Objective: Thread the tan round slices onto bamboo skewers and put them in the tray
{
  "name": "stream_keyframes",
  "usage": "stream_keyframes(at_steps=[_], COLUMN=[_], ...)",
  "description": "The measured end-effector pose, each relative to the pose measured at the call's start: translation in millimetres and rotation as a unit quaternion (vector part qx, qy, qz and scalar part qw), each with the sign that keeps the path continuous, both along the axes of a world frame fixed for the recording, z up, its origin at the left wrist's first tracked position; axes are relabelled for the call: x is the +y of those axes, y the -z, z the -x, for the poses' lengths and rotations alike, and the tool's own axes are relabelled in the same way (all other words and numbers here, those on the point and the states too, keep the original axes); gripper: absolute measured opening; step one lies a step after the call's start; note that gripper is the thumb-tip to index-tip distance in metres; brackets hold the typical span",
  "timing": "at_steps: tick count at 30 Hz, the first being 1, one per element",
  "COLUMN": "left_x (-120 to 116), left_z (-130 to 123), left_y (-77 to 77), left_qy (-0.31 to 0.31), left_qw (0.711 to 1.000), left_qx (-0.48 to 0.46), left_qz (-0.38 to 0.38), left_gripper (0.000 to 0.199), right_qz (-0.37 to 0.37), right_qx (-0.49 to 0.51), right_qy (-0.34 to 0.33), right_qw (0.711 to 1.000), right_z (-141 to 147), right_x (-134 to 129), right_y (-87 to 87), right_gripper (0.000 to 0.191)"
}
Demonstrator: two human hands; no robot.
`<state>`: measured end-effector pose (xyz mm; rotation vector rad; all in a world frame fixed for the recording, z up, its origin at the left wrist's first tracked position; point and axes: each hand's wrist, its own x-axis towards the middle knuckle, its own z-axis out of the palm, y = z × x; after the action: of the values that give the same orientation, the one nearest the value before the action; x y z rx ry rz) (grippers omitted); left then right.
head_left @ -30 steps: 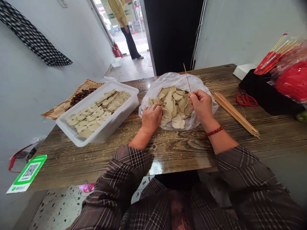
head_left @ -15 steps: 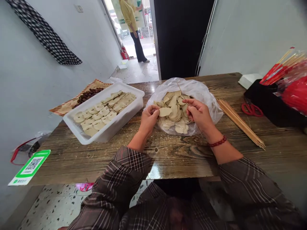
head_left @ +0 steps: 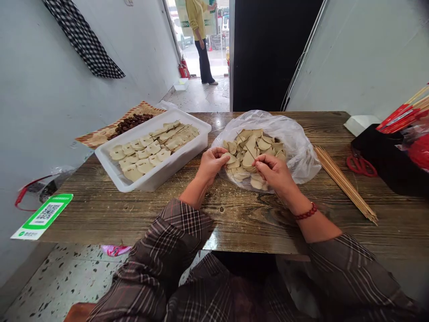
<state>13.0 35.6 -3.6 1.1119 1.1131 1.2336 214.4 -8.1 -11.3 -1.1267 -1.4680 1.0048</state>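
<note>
Pinching a pale slice [head_left: 231,158] in our left hand [head_left: 212,164], a skewer [head_left: 247,148] gripped in our right hand [head_left: 273,173], both at a plastic bag [head_left: 300,145] of loose slices [head_left: 259,144] on our wooden table [head_left: 244,232], a white tub [head_left: 170,173] of slices leftward, a skewer bundle [head_left: 346,185] rightward.

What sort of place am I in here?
Probably a small eatery or snack shop: a QR-code card, a white tub of skewered slices, and a bundle of bare skewers on the wooden table suggest it.
</note>
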Motion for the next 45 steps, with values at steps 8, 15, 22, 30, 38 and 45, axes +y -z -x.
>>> stream_keyframes(at_steps=[8, 15, 22, 30, 38, 45], left_x=[8.8, 9.3, 4.7, 4.3, 4.3, 1.4], left_z=[17.4, 20.1, 18.9, 18.0, 17.4, 14.5], left_y=[-0.3, -8.0, -15.4, -15.4, -14.3, -16.3], left_qy=[-0.028, -0.052, -0.023, -0.021, -0.041, -0.045], left_qw=[0.985, 0.995, 0.994, 0.995, 0.995, 0.994], left_qx=[0.157, 0.011, -0.096, -0.077, -0.063, -0.025], left_qz=[-0.07, -0.085, -0.047, -0.059, -0.071, -0.094], left_gripper=[0.011, 0.017, 0.029, 0.026, 0.024, 0.02], right_qz=[0.031, 0.014, -0.02, -0.044, -0.055, -0.06], right_qx=[-0.012, -0.032, -0.109, -0.164, -0.189, -0.193], right_qy=[-0.047, -0.059, -0.069, -0.065, -0.056, -0.047], right_qw=[0.998, 0.998, 0.991, 0.983, 0.979, 0.978], right_z=[5.1, 9.7, 12.8, 14.8, 15.0, 15.0], right_x=[-5.6, -12.2, -18.4, -19.6, -20.5, -18.3], right_y=[-2.0, -2.0, -3.8, -7.2, -9.3, -7.6], right_gripper=[0.033, 0.036, 0.04, 0.043, 0.043, 0.042])
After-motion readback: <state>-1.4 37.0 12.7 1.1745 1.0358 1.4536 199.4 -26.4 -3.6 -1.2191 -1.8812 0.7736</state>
